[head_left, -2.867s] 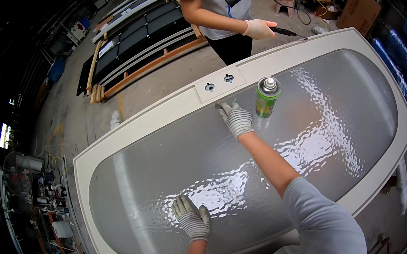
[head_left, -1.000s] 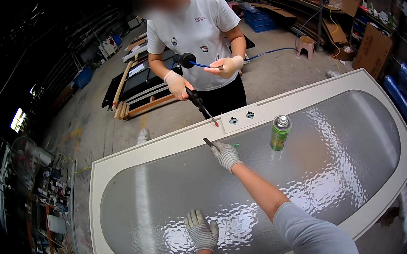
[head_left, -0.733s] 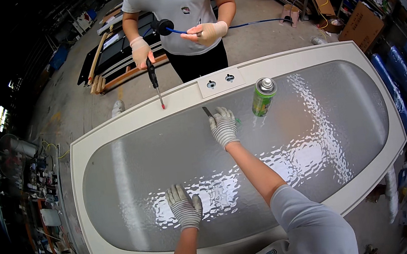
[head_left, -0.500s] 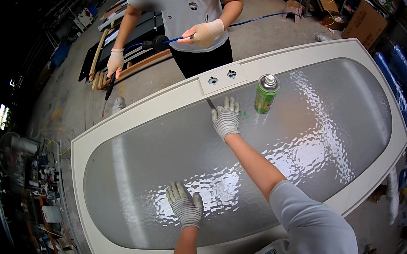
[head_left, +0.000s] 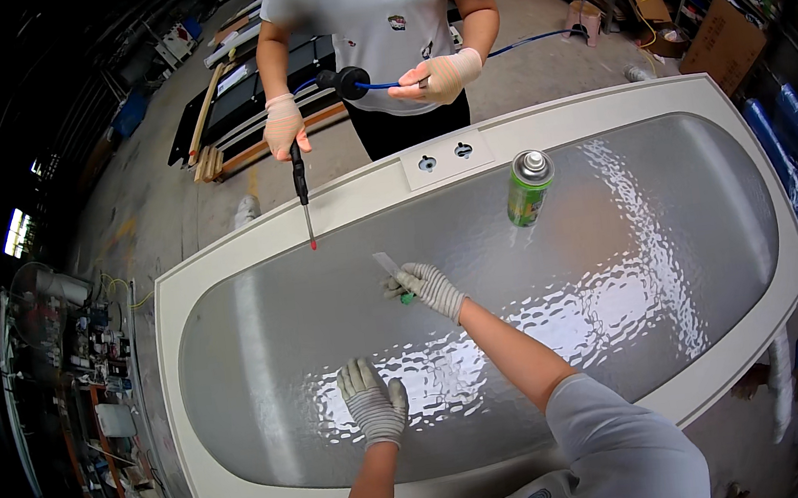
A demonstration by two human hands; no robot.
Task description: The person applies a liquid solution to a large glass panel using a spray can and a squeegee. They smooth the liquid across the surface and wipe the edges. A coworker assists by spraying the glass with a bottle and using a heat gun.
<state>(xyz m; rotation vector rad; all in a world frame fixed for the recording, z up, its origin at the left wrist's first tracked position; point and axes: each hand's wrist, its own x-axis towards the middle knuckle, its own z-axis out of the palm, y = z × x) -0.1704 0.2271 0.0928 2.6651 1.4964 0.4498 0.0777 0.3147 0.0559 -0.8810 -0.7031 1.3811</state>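
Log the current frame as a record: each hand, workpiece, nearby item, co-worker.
Left hand: gloved, palm down on grey pane
Right hand: gloved, holding thin flat tool
Workpiece: cream frame around the pane
On pane: green spray can, upright
Co-worker's right hand: holding black-handled tool, red tip
Co-worker's left hand: holding blue cable

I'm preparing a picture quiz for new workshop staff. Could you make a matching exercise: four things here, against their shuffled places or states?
Things
1. Green metal spray can with silver top
2. Left hand in a pale striped glove
3. Right hand in a pale striped glove
4. Cream rectangular plate

Places or states
A. Holding a thin, flat, light-looking strip
B. At the far side of the cream frame, with two cut-outs
C. Standing upright
D. Palm down on the grey rippled panel

Pairs: 1-C, 2-D, 3-A, 4-B
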